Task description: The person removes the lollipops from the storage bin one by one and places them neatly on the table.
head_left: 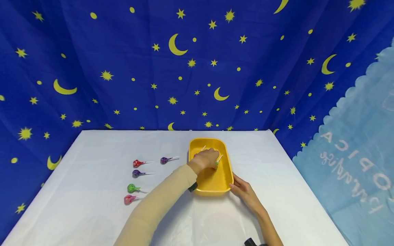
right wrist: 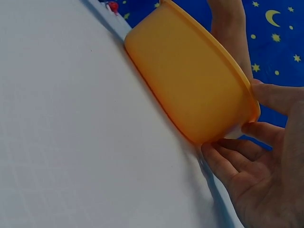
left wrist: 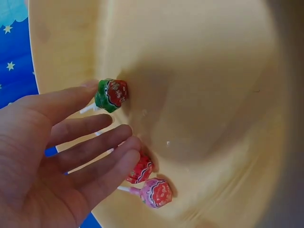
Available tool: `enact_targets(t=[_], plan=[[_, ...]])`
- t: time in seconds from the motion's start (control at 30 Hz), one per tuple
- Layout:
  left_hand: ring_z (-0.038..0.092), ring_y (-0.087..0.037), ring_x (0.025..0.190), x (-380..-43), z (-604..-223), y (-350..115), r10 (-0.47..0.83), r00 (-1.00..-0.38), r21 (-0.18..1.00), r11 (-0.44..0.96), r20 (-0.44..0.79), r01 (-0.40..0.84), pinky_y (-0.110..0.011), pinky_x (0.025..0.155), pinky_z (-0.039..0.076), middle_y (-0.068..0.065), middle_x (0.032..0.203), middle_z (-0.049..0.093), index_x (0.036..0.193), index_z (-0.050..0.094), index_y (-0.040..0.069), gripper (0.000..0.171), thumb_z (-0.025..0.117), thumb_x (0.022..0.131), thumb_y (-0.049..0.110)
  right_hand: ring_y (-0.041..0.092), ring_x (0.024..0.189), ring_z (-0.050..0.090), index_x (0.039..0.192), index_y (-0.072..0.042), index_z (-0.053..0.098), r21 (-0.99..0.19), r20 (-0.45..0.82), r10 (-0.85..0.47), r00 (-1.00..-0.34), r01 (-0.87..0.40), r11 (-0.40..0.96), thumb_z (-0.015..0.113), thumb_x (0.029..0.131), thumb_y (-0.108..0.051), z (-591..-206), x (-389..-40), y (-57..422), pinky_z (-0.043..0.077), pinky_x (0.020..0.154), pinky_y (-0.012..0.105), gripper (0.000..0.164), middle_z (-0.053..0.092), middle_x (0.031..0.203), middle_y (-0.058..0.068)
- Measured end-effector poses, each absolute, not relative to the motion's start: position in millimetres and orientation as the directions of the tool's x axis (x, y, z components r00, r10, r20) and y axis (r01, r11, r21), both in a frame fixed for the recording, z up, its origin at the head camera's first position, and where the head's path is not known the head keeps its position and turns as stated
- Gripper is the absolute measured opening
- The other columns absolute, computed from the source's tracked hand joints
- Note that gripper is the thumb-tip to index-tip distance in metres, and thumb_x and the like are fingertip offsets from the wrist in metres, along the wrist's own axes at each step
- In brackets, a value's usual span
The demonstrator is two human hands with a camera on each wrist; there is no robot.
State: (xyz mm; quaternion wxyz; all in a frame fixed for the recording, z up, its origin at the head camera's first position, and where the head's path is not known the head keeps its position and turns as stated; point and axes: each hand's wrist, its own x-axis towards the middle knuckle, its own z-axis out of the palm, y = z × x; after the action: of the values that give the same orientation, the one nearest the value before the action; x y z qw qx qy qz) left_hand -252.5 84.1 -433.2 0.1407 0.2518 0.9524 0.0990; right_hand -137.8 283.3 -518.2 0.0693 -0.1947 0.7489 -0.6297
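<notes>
My left hand [head_left: 207,158] reaches into the yellow basin [head_left: 227,167]. In the left wrist view, its thumb and index finger are at a green lollipop [left wrist: 110,95], thumb at the upper side of the candy and index fingertip just below. The other fingers lie extended over a red lollipop [left wrist: 141,170], partly covering it. A pink lollipop [left wrist: 157,192] lies beside that one on the basin floor. My right hand [head_left: 244,191] holds the basin's near right corner; the right wrist view has the thumb at the rim and fingers against the outer wall and base.
Left of the basin, on the white table [head_left: 92,164], lie a red lollipop [head_left: 137,163], two purple lollipops [head_left: 136,173], a green lollipop [head_left: 132,188] and a pink lollipop [head_left: 128,199]. My left sleeve [head_left: 160,205] passes close to them. A blue starry curtain [head_left: 138,68] hangs behind.
</notes>
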Motion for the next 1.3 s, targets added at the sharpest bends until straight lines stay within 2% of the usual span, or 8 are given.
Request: enact_targets(t=[0.13,0.47,0.67,0.73,0.83,0.97,1.1,1.3], plan=[[0.055,-0.014,0.082,-254.1,-435.0,83.6,0.508,-0.831,0.215,0.859,-0.227,0.466,-0.037,0.078,0.053,0.001,0.091,0.061,0.090,0.062,0.016,0.017,0.076,0.083,0.020,0.016,0.128,0.049,0.149,0.009,0.024,-0.970,0.139,-0.377,-0.916,-0.203,0.134,0.050,0.100,-0.006,-518.7,-138.3,282.8,0.046,0.095,0.018,0.058,0.033,0.146,0.036],[0.054,-0.012,0.076,-250.8,-434.5,84.5,0.533,-0.811,0.210,0.844,-0.240,0.493,-0.028,0.067,0.047,0.003,0.083,0.058,0.087,0.061,0.016,0.016,0.076,0.085,0.022,0.023,0.129,0.049,0.150,0.007,0.024,-0.968,0.126,-0.378,-0.917,-0.198,0.156,0.050,0.100,-0.007,-519.1,-137.4,283.9,0.046,0.094,0.018,0.058,0.034,0.147,0.035],[0.051,-0.012,0.070,-249.8,-427.1,80.5,0.563,-0.779,0.194,0.826,-0.274,0.529,-0.022,0.060,0.042,0.001,0.079,0.058,0.087,0.063,0.013,0.007,0.064,0.093,0.009,0.023,0.130,0.048,0.150,0.006,0.025,-0.967,0.127,-0.367,-0.922,-0.198,0.163,0.050,0.100,-0.008,-518.7,-137.3,283.8,0.046,0.095,0.017,0.058,0.034,0.147,0.034],[0.051,-0.012,0.072,-249.2,-420.3,79.0,0.571,-0.763,0.169,0.820,-0.303,0.546,-0.022,0.061,0.042,0.001,0.082,0.060,0.090,0.062,0.013,0.008,0.065,0.092,0.006,0.026,0.130,0.047,0.150,0.006,0.024,-0.967,0.127,-0.370,-0.920,-0.199,0.162,0.050,0.100,-0.008,-518.5,-137.5,283.4,0.046,0.095,0.018,0.058,0.033,0.148,0.033],[0.052,-0.012,0.078,-248.0,-406.7,78.3,0.567,-0.741,0.150,0.819,-0.360,0.554,-0.023,0.068,0.046,0.001,0.090,0.062,0.098,0.062,0.013,0.014,0.072,0.088,0.013,0.033,0.132,0.043,0.151,0.006,0.023,-0.966,0.125,-0.374,-0.919,-0.199,0.165,0.050,0.101,-0.009,-517.8,-137.3,282.7,0.045,0.096,0.018,0.058,0.032,0.149,0.032],[0.053,-0.014,0.087,-247.5,-396.2,82.8,0.523,-0.752,0.142,0.846,-0.402,0.513,-0.026,0.082,0.047,0.001,0.100,0.064,0.112,0.062,0.014,0.034,0.076,0.086,0.031,0.035,0.132,0.043,0.151,0.006,0.023,-0.962,0.128,-0.373,-0.919,-0.207,0.179,0.050,0.101,-0.009,-515.6,-136.2,283.4,0.045,0.095,0.017,0.058,0.033,0.149,0.032],[0.053,-0.014,0.089,-248.2,-399.6,87.3,0.493,-0.785,0.169,0.869,-0.375,0.465,-0.030,0.091,0.048,-0.001,0.106,0.065,0.114,0.063,0.013,0.031,0.073,0.089,0.027,0.030,0.131,0.046,0.150,0.006,0.024,-0.960,0.138,-0.373,-0.918,-0.217,0.179,0.050,0.101,-0.008,-515.3,-137.3,283.9,0.045,0.095,0.017,0.058,0.034,0.148,0.033],[0.052,-0.017,0.087,-249.7,-415.1,93.6,0.424,-0.840,0.258,0.900,-0.338,0.351,-0.030,0.078,0.045,-0.004,0.109,0.062,0.109,0.063,0.012,0.023,0.071,0.089,0.022,0.029,0.132,0.045,0.150,0.006,0.023,-0.966,0.139,-0.379,-0.915,-0.209,0.151,0.050,0.100,-0.008,-517.2,-137.8,282.1,0.045,0.097,0.018,0.059,0.033,0.149,0.033]])
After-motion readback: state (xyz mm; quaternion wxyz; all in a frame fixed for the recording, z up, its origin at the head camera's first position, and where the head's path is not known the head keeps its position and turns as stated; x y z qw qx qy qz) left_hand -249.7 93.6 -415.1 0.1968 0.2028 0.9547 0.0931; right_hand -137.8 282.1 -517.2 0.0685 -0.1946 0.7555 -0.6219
